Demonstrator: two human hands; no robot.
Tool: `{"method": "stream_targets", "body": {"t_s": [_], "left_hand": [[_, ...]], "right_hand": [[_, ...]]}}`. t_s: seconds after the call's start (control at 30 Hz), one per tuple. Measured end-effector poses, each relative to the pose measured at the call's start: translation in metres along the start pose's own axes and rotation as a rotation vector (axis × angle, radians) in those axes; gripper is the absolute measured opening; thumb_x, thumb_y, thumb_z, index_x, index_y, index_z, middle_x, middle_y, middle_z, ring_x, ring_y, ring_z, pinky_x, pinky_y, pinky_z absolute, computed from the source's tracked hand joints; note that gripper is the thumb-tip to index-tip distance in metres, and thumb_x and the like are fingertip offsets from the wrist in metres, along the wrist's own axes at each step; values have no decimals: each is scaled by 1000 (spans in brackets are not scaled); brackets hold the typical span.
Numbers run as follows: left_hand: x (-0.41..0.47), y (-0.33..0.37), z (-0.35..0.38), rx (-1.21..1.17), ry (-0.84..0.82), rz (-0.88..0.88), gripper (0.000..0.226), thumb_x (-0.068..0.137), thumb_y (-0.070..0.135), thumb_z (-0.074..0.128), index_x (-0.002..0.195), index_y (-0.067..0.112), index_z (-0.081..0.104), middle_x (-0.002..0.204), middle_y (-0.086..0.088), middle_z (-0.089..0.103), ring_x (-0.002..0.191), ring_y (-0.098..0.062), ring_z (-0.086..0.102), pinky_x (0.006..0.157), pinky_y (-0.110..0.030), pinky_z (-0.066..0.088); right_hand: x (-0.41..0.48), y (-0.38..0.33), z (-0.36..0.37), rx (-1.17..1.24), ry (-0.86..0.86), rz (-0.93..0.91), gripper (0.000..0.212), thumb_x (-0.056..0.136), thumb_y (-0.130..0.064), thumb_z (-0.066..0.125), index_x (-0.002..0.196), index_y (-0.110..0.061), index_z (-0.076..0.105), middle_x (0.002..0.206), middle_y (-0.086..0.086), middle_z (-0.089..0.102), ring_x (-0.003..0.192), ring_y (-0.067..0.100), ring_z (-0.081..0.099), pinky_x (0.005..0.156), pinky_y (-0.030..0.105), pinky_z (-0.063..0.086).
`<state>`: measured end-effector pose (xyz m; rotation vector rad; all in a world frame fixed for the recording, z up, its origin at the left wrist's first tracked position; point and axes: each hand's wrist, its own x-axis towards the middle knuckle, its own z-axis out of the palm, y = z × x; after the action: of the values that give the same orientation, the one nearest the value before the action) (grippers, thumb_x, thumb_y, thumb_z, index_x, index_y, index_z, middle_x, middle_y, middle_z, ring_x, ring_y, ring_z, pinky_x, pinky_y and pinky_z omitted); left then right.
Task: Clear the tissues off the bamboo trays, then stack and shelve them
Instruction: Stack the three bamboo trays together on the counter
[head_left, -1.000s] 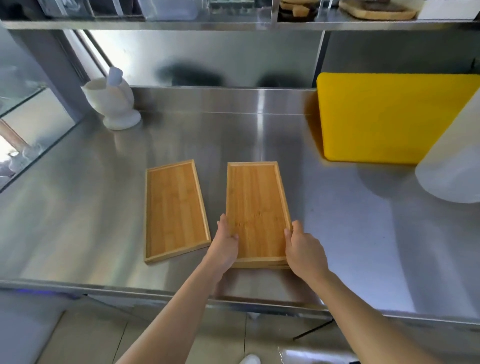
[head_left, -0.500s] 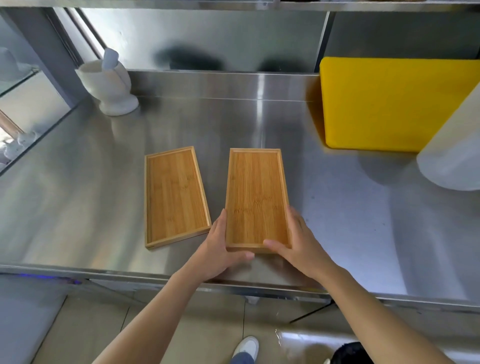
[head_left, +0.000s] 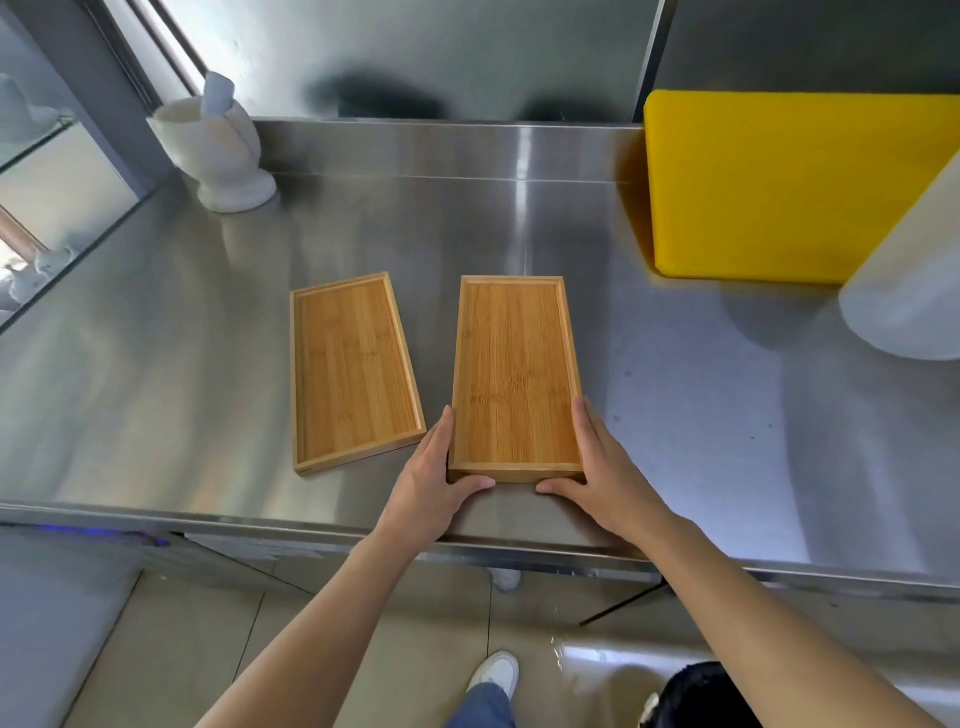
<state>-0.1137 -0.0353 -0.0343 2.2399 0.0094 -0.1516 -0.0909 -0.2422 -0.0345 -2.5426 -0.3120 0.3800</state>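
Note:
Two bamboo trays lie side by side on the steel counter (head_left: 727, 415), both bare inside. The right tray (head_left: 514, 364) looks thicker at its near end, like a stack, though I cannot tell how many. My left hand (head_left: 434, 478) grips its near left corner, thumb under the front edge. My right hand (head_left: 602, 467) grips the near right corner the same way. The left tray (head_left: 353, 369) sits alone, slightly turned, just left of my left hand. No tissues are in sight.
A white mortar with a pestle (head_left: 218, 150) stands at the back left. A yellow cutting board (head_left: 779, 182) leans on the back wall at right, with a white container (head_left: 914, 291) in front of it. The counter's front edge (head_left: 311, 530) runs just below my hands.
My thumbs have slid from the tray's sides to its front edge, and both hands now clasp the near corners. The view has tilted down, so the upper shelf is out of frame.

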Motion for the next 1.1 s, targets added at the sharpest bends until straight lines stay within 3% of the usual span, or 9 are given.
{"method": "stream_targets", "body": {"t_s": [0.43, 0.67, 0.8, 0.83, 0.9, 0.97, 1.1], "left_hand": [[0, 0, 4, -50, 43, -19, 88, 78, 27, 69, 145, 19, 12, 146, -3, 37, 132, -18, 33, 107, -33, 29], [0, 0, 1, -37, 44, -7, 86, 79, 30, 68, 145, 21, 13, 147, -1, 34, 133, -17, 32, 107, -33, 28], [-1, 0, -13, 4, 1, 19, 78, 81, 42, 61, 144, 18, 20, 146, 0, 36, 130, -16, 35, 106, -35, 34], [-1, 1, -18, 29, 31, 16, 75, 82, 47, 58, 142, 16, 24, 143, -2, 40, 126, -16, 41, 101, -34, 39], [-3, 5, -30, 60, 192, 25, 64, 83, 51, 51, 134, 14, 39, 126, -4, 54, 100, -10, 56, 78, -23, 47], [-2, 9, -46, 80, 385, 51, 47, 87, 45, 49, 122, 13, 51, 112, -3, 62, 82, -4, 56, 63, -15, 41], [8, -1, -77, 122, 534, -62, 43, 89, 34, 51, 123, 8, 49, 120, -12, 55, 102, -32, 54, 90, -43, 42]], "right_hand": [[-1, 4, -8, 81, -43, -17, 98, 81, -52, 52, 139, -24, -22, 155, -2, -13, 141, 18, 2, 113, 37, 12], [-3, 2, -12, -15, -61, 19, 98, 78, -61, 47, 140, -25, -20, 156, -2, -8, 140, 23, 11, 111, 40, 19], [-1, -8, -24, -132, 87, 37, 100, 64, -81, 28, 143, -25, 7, 154, 0, 15, 134, 28, 27, 106, 48, 28], [1, -13, -29, -121, 152, 23, 98, 64, -81, 25, 142, -22, 16, 152, 1, 24, 133, 26, 31, 106, 47, 29], [9, -26, -37, -97, 241, -21, 90, 69, -77, 27, 137, -19, 30, 146, 3, 37, 130, 23, 36, 106, 46, 29], [20, -43, -39, -83, 277, -66, 78, 76, -70, 33, 135, -18, 36, 142, 2, 42, 129, 22, 37, 106, 45, 29], [46, -88, -25, 16, 181, -208, 59, 87, -49, 47, 134, -15, 36, 140, 3, 44, 126, 18, 40, 99, 32, 33]]}}
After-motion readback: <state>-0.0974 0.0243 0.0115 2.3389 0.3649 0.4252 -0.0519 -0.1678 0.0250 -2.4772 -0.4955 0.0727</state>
